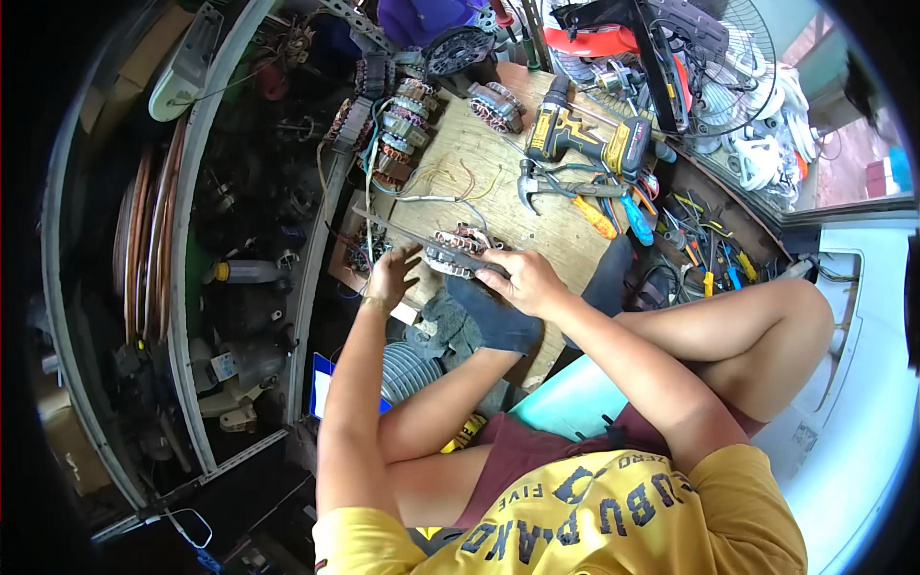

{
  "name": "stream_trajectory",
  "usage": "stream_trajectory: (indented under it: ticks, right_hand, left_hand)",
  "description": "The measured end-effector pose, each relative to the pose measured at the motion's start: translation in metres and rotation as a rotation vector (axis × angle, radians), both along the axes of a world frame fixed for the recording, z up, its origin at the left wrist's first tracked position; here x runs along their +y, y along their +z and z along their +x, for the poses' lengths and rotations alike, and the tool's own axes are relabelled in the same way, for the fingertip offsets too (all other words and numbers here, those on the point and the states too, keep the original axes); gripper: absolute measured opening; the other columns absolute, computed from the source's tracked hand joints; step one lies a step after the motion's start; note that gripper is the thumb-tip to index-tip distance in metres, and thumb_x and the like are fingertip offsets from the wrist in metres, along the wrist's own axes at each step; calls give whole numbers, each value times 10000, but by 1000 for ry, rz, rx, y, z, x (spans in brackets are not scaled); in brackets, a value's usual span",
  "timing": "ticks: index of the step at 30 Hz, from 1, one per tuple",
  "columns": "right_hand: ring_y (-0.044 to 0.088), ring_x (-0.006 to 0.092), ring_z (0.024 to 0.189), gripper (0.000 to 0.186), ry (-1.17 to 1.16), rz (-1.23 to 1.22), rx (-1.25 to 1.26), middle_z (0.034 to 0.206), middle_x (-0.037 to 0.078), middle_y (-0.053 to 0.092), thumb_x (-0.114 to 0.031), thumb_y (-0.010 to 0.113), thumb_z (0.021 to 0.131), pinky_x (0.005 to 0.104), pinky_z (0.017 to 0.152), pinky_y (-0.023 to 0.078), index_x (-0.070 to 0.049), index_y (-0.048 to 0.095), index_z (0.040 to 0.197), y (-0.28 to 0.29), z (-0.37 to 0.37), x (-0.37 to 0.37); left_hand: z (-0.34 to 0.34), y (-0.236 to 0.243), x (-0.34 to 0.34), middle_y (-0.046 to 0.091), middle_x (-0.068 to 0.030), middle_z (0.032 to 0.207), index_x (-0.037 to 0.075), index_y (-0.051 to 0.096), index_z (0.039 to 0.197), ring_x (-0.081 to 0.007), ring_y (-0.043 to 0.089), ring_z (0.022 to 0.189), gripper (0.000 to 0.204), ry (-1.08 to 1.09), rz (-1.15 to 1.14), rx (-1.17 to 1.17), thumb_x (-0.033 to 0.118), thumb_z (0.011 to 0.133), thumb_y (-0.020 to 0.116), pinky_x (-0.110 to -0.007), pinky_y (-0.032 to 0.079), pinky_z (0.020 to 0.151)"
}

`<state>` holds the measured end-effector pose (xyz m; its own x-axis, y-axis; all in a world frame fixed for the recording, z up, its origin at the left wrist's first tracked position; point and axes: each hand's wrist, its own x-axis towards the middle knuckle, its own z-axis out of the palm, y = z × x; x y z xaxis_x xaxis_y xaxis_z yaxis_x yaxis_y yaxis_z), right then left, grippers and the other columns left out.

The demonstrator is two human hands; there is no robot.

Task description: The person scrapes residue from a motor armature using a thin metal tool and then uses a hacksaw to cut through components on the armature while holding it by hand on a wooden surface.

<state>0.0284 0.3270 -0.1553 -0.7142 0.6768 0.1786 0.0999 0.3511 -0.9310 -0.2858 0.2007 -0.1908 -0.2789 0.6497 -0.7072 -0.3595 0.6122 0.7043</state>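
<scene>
My right hand [522,280] grips a long, narrow, dark flat metal tool [412,232], which lies at a slant across a wound motor stator [446,256]. The stator has pale and coppery windings and is just above my dark-socked foot [494,316]; whether my fingers also hold it is unclear. My left hand [391,276] is open, fingers apart, left of the stator beside hanging pale wires and a small box of parts [356,261].
A wooden board [517,211] carries a drill [585,134], hammer [527,187], pliers, screwdrivers and several other stators [402,120]. A tool tray [728,192] sits right, metal shelving [192,220] with copper coils left. A fan guard and white coiled material lie behind.
</scene>
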Motion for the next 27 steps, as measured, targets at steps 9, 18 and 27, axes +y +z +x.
stream_trajectory:
  ticks: [9, 18, 27]
  right_hand:
    - [696, 442, 870, 459, -71, -93, 27, 959, 262, 711, -448, 628, 968, 468, 778, 554, -51, 723, 1180, -1, 5, -10]
    - [691, 434, 878, 433, -24, -99, -84, 959, 242, 716, -415, 643, 966, 470, 768, 545, -20, 702, 1135, 14, 47, -49]
    - [698, 422, 904, 497, 11, -122, -56, 1014, 236, 722, -468, 629, 963, 491, 790, 552, -37, 709, 1197, 6, 57, -27]
  left_hand:
    - [32, -92, 39, 693, -111, 1247, 58, 644, 1267, -292, 645, 1113, 695, 303, 106, -61, 634, 987, 377, -423, 485, 1021]
    - [80, -89, 14, 722, -140, 1061, 35, 674, 1140, -279, 697, 937, 526, 317, 95, -89, 443, 988, 379, -418, 570, 861]
    - [156, -41, 53, 651, -171, 1163, -55, 582, 1216, -291, 616, 1046, 546, 908, 319, 214, 432, 1033, 416, -420, 485, 954]
